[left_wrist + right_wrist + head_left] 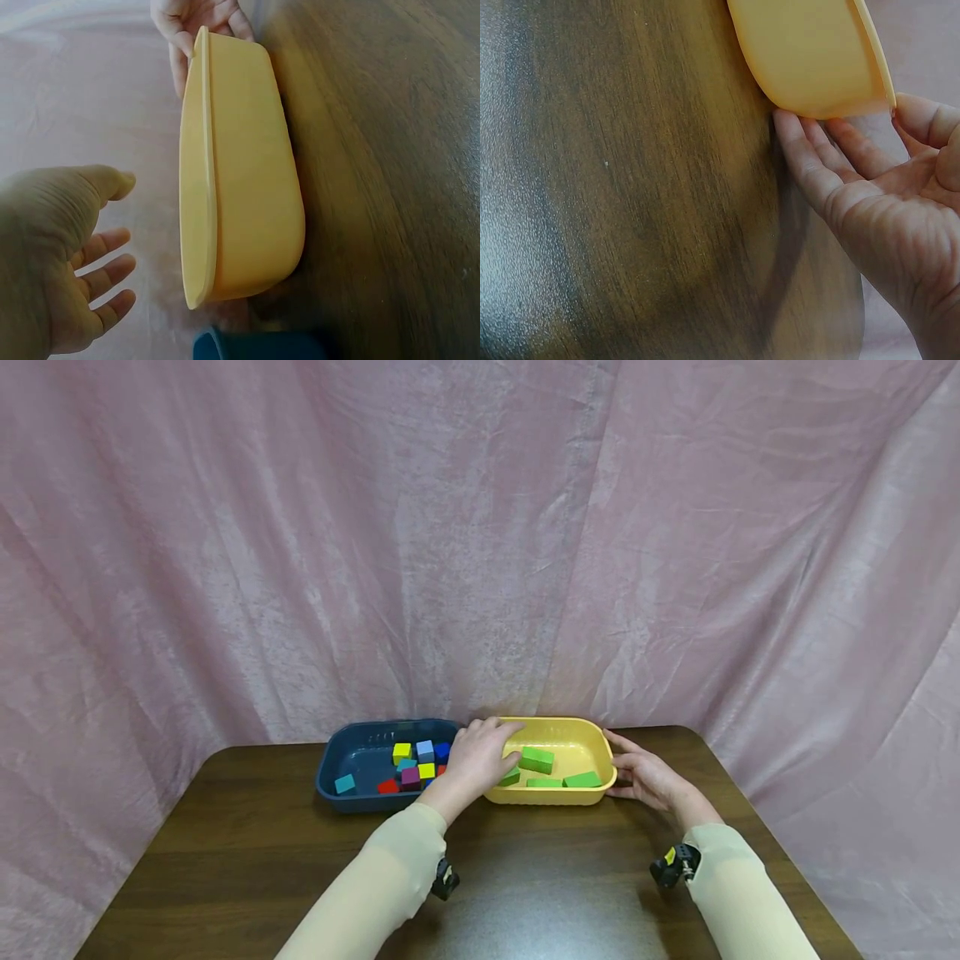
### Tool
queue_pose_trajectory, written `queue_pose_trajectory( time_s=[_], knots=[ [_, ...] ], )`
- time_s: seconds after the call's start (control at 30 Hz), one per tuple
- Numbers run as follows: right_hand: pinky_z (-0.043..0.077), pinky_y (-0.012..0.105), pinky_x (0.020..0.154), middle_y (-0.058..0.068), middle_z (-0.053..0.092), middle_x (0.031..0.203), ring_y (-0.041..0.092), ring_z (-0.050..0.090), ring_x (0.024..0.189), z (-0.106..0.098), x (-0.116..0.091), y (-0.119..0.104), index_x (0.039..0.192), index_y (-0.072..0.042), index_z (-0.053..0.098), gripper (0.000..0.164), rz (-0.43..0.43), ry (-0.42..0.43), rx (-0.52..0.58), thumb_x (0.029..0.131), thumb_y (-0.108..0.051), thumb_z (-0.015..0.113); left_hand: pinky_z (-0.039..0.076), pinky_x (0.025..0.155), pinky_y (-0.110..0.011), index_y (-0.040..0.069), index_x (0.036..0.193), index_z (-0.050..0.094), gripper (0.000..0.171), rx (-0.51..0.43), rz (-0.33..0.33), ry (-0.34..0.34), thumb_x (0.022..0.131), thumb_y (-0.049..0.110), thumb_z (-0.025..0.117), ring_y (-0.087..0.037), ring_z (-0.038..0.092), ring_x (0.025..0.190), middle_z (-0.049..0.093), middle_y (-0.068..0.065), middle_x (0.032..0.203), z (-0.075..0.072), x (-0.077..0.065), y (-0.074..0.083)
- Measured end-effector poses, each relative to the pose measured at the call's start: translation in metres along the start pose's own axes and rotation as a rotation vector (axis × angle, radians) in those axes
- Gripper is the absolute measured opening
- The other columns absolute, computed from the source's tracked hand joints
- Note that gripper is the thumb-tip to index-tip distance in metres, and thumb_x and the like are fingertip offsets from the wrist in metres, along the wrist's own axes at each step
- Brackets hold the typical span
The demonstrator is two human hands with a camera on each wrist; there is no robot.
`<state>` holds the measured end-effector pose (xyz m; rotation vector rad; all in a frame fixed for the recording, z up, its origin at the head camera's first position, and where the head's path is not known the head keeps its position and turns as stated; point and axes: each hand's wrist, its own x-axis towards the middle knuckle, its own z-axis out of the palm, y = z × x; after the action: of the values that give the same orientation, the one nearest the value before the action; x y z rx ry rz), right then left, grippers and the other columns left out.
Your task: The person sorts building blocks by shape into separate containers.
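Observation:
A yellow plastic bin [555,797] stands at the back of the table, with several green blocks [537,760] lying on its floor. My left hand [477,758] hovers over its left end, fingers loosely spread and nothing between them. The left wrist view shows that hand [71,251] apart from the bin's rim [212,187]. At the bin's right end, my right hand [651,778] has its fingers against the outer wall. In the right wrist view its extended fingertips [787,124] meet the bin's lower side [810,67], while the thumb [922,118] is at the rim.
Left of the yellow bin is a dark blue bin [360,804] holding several small cubes, among them yellow, red, purple and teal ones; my left hand partly hides its right end. Both bins are on a brown wooden table [225,860]. Behind it hangs a pink curtain [480,543].

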<state>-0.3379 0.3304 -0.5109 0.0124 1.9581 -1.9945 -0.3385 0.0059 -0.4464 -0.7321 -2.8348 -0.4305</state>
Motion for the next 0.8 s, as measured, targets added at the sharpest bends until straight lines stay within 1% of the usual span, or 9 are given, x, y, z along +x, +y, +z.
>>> queue_pose_trajectory(
  time_s=[0.13,0.23,0.43,0.53,0.7,0.8],
  knots=[
    [0.053,0.053,0.096,0.027,0.037,0.152,0.025,0.062,0.114,0.0,0.0,0.0,0.167,-0.024,0.011,0.068,0.0,-0.004,0.003,0.107,-0.007,0.041,0.044,0.103,-0.05,0.029,0.147,0.058,0.052,-0.01,-0.001,-0.008,0.098,0.042,0.068,-0.031,0.052,0.126,0.058,-0.005,0.142,-0.003,-0.004,-0.003],
    [0.053,0.053,0.095,0.027,0.036,0.152,0.025,0.062,0.114,0.0,0.0,0.0,0.167,-0.023,0.011,0.068,-0.003,-0.006,0.002,0.108,-0.007,0.04,0.042,0.105,-0.051,0.028,0.147,0.058,0.052,-0.022,-0.002,-0.008,0.098,0.042,0.07,-0.032,0.051,0.128,0.058,-0.007,0.143,-0.005,-0.006,-0.005],
    [0.053,0.054,0.096,0.029,0.037,0.151,0.025,0.063,0.112,0.001,0.002,-0.001,0.167,-0.024,0.012,0.067,0.001,0.009,0.002,0.108,-0.007,0.04,0.042,0.105,-0.051,0.027,0.147,0.059,0.052,-0.044,0.0,0.013,0.097,0.041,0.07,-0.032,0.051,0.128,0.057,-0.008,0.143,-0.01,-0.01,-0.008],
    [0.052,0.054,0.097,0.029,0.033,0.155,0.025,0.062,0.113,0.001,0.001,-0.001,0.167,-0.023,0.008,0.068,-0.003,0.012,-0.001,0.108,-0.008,0.04,0.042,0.103,-0.05,0.027,0.148,0.058,0.053,-0.055,0.001,0.023,0.098,0.042,0.069,-0.031,0.051,0.127,0.057,-0.007,0.142,-0.015,-0.012,-0.009],
    [0.048,0.055,0.103,0.028,0.035,0.154,0.023,0.062,0.115,-0.002,-0.004,0.0,0.167,-0.018,0.001,0.07,-0.01,0.047,-0.01,0.109,-0.014,0.041,0.043,0.102,-0.05,0.029,0.15,0.055,0.055,-0.076,0.012,0.041,0.098,0.044,0.068,-0.03,0.052,0.125,0.058,-0.005,0.141,-0.022,-0.018,-0.014],
    [0.047,0.054,0.105,0.029,0.032,0.157,0.028,0.058,0.124,-0.005,-0.008,0.0,0.166,-0.013,0.0,0.07,-0.018,0.068,-0.035,0.11,-0.016,0.041,0.043,0.102,-0.051,0.029,0.151,0.054,0.057,-0.083,0.007,0.049,0.098,0.045,0.068,-0.03,0.052,0.126,0.057,-0.004,0.142,-0.025,-0.023,-0.02]
  ],
)
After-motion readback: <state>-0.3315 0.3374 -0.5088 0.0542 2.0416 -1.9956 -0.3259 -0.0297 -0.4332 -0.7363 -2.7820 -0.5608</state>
